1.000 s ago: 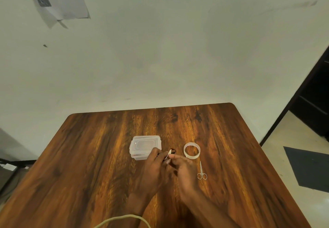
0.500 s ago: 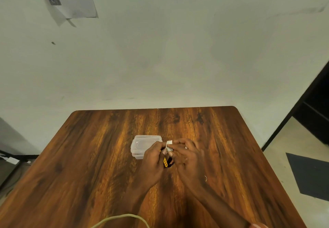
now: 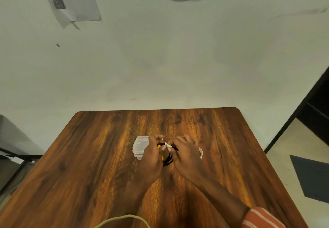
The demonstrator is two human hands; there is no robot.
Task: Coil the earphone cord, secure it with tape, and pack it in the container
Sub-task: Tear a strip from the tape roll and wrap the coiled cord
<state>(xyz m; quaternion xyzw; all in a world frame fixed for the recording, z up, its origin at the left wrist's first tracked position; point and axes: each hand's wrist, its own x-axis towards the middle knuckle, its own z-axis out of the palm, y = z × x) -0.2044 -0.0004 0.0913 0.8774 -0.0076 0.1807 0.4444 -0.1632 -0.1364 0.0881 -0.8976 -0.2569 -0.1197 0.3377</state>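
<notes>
Both hands [image 3: 169,154] rose w/ cord bundle [image 3: 167,159], now hiding scissors.

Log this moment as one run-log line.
step: taping coil | left hand: holds earphone cord | right hand: wraps tape strip | container: lid on, behind left hand | tape roll: mostly hidden

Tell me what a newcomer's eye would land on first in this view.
First, the two hands meeting at the middle of the wooden table: the left hand and right hand pinch a black-and-yellow coiled earphone cord with a white strip of tape across it. Just behind the left hand sits a clear lidded container; a tape roll peeks out from behind the right hand.
</notes>
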